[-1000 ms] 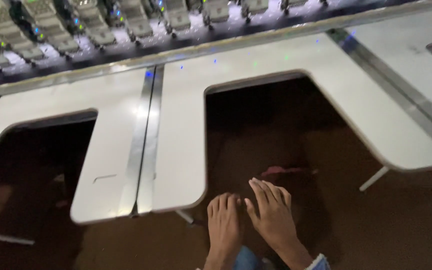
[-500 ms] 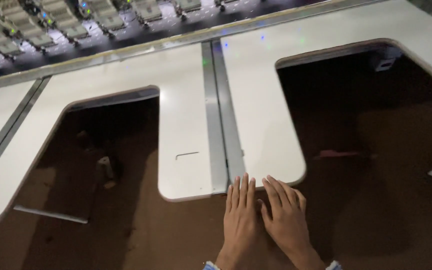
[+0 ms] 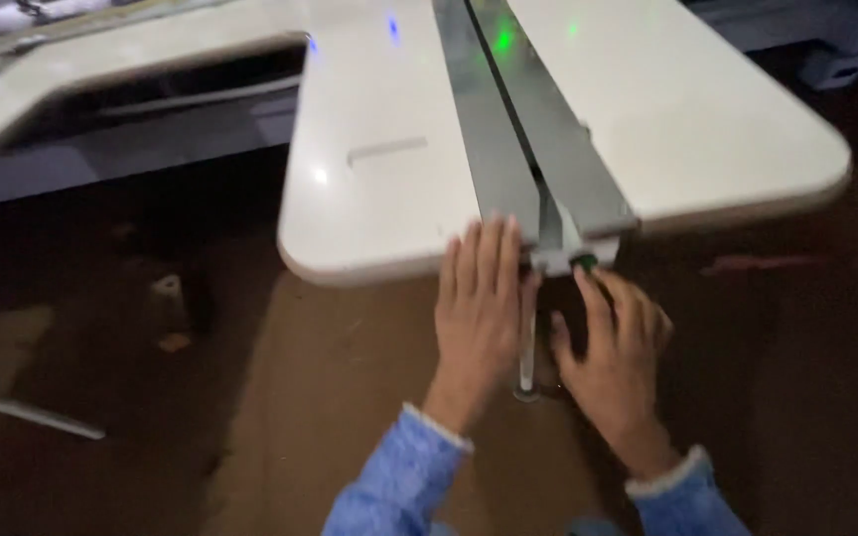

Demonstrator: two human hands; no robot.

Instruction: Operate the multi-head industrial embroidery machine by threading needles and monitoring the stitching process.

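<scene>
Left hand point(image 3: 479, 308) lies flat, fingers together and extended, fingertips on the front edge of the white table panel point(image 3: 379, 199). Right hand point(image 3: 613, 347) is open, fingers loosely curled, touching the end of the grey metal rail point(image 3: 538, 149) between the two panels, near a small green knob point(image 3: 584, 262). A thin support leg point(image 3: 526, 347) stands between the hands. Both hands grip nothing.

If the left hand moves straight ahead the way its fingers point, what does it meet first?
The left hand already has its fingertips at the white table panel; going on, it would probably slide onto that panel beside the grey metal rail.
</scene>
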